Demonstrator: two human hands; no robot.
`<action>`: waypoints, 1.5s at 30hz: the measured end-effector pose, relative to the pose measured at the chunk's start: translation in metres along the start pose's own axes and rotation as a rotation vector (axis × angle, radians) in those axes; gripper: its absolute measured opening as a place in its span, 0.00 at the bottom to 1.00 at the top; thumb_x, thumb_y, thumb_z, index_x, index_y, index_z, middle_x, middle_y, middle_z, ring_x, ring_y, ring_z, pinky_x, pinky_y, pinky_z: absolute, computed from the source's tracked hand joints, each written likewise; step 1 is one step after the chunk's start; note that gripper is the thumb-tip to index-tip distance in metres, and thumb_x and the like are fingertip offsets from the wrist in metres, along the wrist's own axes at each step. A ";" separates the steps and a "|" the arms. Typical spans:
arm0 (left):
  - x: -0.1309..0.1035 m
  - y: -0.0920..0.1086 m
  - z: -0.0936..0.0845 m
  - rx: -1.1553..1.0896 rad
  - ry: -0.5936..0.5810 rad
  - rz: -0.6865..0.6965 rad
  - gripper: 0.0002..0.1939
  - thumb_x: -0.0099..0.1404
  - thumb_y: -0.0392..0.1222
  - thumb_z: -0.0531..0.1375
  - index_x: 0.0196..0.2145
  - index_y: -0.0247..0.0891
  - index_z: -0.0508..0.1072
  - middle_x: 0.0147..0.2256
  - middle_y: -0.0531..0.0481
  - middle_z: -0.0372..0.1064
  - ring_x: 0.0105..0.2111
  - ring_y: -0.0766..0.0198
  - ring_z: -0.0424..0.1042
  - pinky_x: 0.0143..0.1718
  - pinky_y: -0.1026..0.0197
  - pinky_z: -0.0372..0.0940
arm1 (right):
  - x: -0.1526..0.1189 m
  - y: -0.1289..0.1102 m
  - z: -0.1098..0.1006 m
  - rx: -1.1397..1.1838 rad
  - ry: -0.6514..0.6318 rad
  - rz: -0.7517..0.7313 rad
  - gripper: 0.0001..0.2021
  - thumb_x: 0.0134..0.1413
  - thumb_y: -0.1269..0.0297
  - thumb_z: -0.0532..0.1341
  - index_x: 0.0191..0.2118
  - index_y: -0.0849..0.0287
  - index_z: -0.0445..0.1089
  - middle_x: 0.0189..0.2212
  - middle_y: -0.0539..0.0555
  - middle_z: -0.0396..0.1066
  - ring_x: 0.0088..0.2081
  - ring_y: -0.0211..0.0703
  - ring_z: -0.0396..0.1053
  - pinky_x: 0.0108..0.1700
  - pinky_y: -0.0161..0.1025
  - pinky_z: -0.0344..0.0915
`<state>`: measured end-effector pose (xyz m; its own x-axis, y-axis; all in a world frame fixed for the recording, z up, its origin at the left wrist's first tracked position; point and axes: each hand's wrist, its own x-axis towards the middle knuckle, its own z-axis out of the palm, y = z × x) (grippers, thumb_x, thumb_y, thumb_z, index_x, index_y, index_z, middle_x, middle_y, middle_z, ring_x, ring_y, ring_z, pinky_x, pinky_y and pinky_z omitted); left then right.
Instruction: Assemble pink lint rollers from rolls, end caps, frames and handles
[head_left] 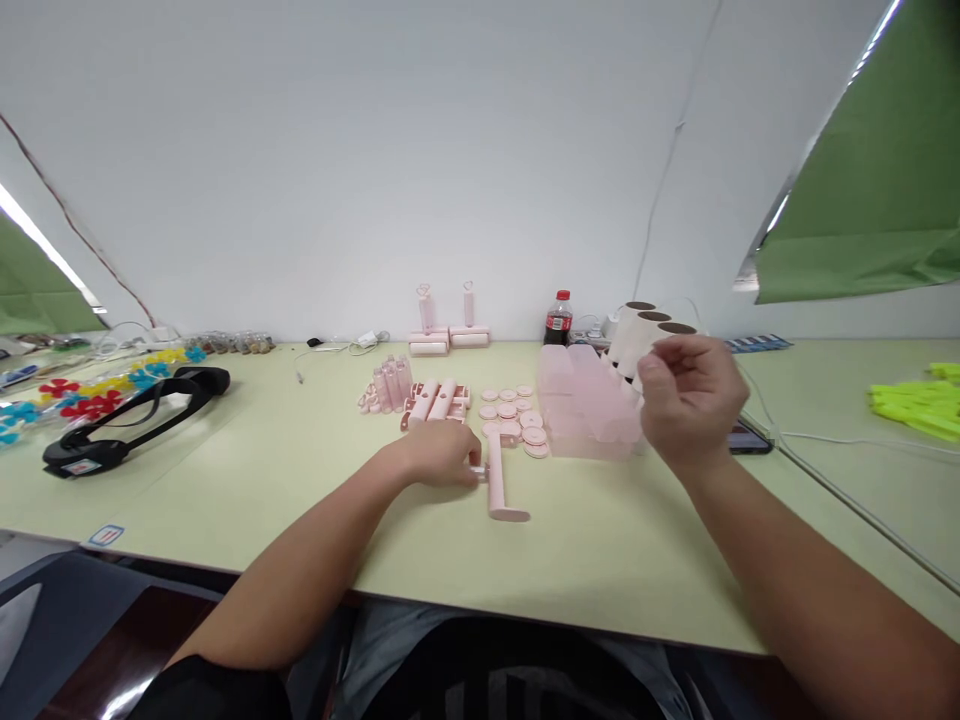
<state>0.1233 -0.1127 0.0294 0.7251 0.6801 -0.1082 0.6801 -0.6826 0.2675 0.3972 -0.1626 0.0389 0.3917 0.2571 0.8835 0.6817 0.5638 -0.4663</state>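
My left hand is closed around the short handle end of a pink lint roller frame, which lies on the table without a paper roll on it. Raised at the right, my right hand has its fingers curled in front of white paper rolls; whatever sits between thumb and fingers is hidden. Round pink caps are spread beyond the frame. Behind my left hand are more pink roller frames and translucent pink tubes. Translucent pink covers are piled left of my right hand.
Two pink lint rollers stand against the wall, near a cola bottle. A black headset and colourful flower pieces lie at left. Right of my hand are a phone, a white cable and neon-yellow pieces.
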 end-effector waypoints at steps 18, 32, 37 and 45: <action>0.008 0.010 0.009 -0.142 0.433 0.329 0.08 0.63 0.38 0.58 0.41 0.39 0.68 0.41 0.47 0.69 0.42 0.58 0.69 0.42 0.58 0.64 | -0.059 -0.028 0.024 0.803 -1.234 0.851 0.19 0.62 0.49 0.59 0.53 0.54 0.61 0.31 0.51 0.72 0.33 0.42 0.72 0.37 0.40 0.66; 0.008 0.023 0.022 -0.042 0.166 0.288 0.20 0.55 0.41 0.61 0.46 0.41 0.63 0.37 0.48 0.75 0.34 0.53 0.74 0.28 0.61 0.59 | -0.056 -0.037 0.017 0.678 -1.603 0.601 0.19 0.64 0.45 0.55 0.41 0.59 0.64 0.28 0.51 0.69 0.25 0.34 0.65 0.25 0.31 0.60; 0.008 0.025 0.023 -0.071 0.114 0.288 0.20 0.55 0.52 0.65 0.41 0.42 0.66 0.34 0.50 0.75 0.31 0.55 0.74 0.26 0.62 0.56 | -0.054 -0.039 0.018 0.722 -1.608 0.495 0.20 0.63 0.45 0.56 0.35 0.60 0.68 0.27 0.50 0.65 0.28 0.37 0.64 0.32 0.35 0.64; 0.009 0.019 0.021 -0.048 0.164 0.333 0.21 0.54 0.56 0.65 0.39 0.41 0.68 0.29 0.52 0.72 0.27 0.59 0.70 0.25 0.63 0.53 | -0.067 -0.040 0.021 0.701 -1.454 0.335 0.20 0.65 0.48 0.54 0.32 0.59 0.70 0.24 0.49 0.61 0.27 0.37 0.59 0.32 0.36 0.60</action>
<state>0.1453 -0.1252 0.0140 0.8762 0.4594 0.1457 0.4014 -0.8629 0.3071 0.3309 -0.1854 -0.0004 -0.6925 0.6796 0.2419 0.1382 0.4541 -0.8802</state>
